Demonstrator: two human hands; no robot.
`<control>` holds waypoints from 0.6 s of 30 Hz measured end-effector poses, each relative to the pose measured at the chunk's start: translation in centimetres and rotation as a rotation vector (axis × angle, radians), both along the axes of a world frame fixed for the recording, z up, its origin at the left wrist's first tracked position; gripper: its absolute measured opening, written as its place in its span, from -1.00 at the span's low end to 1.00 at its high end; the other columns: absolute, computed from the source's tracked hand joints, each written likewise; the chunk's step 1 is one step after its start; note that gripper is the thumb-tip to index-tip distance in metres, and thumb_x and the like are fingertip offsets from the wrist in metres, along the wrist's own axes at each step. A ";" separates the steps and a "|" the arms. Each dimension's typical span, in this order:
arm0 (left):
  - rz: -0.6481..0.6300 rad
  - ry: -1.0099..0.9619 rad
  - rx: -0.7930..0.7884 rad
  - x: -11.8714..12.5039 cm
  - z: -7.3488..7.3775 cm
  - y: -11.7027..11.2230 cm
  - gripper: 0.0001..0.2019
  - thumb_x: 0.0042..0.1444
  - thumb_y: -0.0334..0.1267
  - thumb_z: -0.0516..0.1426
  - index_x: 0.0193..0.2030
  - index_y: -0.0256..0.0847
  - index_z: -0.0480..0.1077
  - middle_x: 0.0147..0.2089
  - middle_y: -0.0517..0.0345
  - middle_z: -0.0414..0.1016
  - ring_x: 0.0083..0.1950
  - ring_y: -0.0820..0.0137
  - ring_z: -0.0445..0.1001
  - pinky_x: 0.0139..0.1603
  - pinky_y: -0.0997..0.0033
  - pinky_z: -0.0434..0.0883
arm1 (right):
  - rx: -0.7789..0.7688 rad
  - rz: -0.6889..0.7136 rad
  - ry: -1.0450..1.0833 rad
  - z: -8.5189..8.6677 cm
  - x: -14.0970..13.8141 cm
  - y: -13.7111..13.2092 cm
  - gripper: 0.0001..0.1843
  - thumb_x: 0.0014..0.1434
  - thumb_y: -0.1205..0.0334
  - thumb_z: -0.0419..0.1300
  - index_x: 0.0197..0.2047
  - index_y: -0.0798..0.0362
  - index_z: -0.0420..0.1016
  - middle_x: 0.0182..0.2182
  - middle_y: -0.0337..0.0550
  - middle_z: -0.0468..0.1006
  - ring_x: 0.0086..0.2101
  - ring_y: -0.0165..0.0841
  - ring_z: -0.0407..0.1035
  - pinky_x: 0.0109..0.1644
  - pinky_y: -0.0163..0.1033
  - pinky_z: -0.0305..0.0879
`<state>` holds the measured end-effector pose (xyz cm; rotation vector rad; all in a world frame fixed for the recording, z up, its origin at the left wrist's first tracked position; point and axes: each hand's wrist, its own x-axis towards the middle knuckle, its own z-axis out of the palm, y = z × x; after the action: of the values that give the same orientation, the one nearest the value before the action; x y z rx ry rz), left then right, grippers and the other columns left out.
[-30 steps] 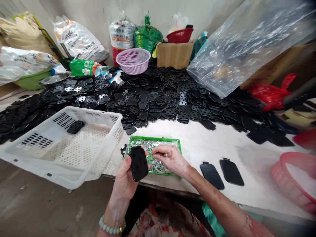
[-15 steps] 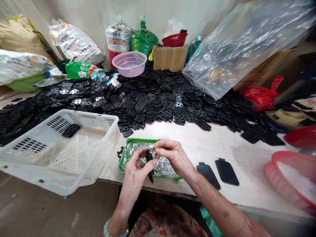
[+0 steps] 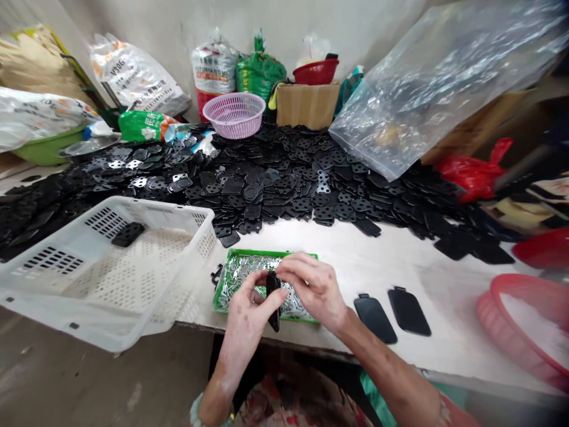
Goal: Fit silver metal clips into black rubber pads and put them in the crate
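Observation:
My left hand (image 3: 251, 314) holds a black perforated plate (image 3: 273, 299) edge-on, upright above a green tray (image 3: 271, 253). My right hand (image 3: 315, 286) is closed, its fingertips against the plate's top edge. Whatever those fingertips pinch is hidden. The tray is full of small silver metal clips (image 3: 249, 267), and both hands hover just over them. To the right of my right hand, two smooth black covers (image 3: 376, 318) (image 3: 409, 311) lie flat on the white table (image 3: 391, 261).
A large heap of black perforated plates (image 3: 288, 178) covers the table's far side. At left stands a white slotted crate (image 3: 178, 214) holding one black plate (image 3: 128, 234). A clear plastic bag (image 3: 413, 89) lies far right, with a pink-rimmed basket (image 3: 520, 314) near the right edge.
The black plate has turned from face-on to edge-on in my left hand. My right hand has moved from the clips in the tray up to the plate's top edge.

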<state>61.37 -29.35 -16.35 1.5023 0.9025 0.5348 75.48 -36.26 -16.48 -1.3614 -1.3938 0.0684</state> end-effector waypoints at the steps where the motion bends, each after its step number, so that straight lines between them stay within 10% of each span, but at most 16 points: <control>1: -0.006 -0.004 -0.004 0.0 -0.1 0.0 -0.54 -0.02 0.02 0.30 -0.04 -0.19 0.44 -0.35 0.27 0.32 -0.50 0.52 0.08 -0.49 0.44 0.09 | 0.017 -0.015 -0.131 0.0 0.1 -0.1 -0.81 0.27 0.42 0.12 -0.21 0.07 0.56 -0.27 -0.08 0.57 -0.27 -0.37 0.47 -0.21 -0.31 0.41; 8: -0.015 -0.114 -0.097 -0.8 -0.5 0.3 -0.56 -0.02 -0.04 0.31 -0.02 -0.18 0.49 -0.35 0.23 0.38 -0.47 0.50 0.14 -0.50 0.46 0.11 | 0.074 0.058 -0.496 0.3 0.7 -0.6 -0.70 0.30 0.41 0.02 0.00 0.08 0.50 -0.12 0.02 0.60 -0.15 -0.27 0.49 -0.10 -0.19 0.46; 18: 0.067 -0.338 -0.420 -1.4 0.0 0.1 -0.63 -0.04 -0.09 0.34 -0.09 -0.18 0.55 -0.27 0.13 0.53 -0.38 0.42 0.40 -0.45 0.46 0.33 | -0.036 0.213 -0.364 1.8 0.4 0.3 -0.57 0.25 0.48 -0.01 0.11 0.07 0.46 -0.06 0.04 0.57 -0.08 -0.25 0.47 -0.04 -0.17 0.45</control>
<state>59.93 -29.22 -16.38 0.9701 0.7450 0.5855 75.93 -35.91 -14.68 -1.2922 -1.8485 -0.0149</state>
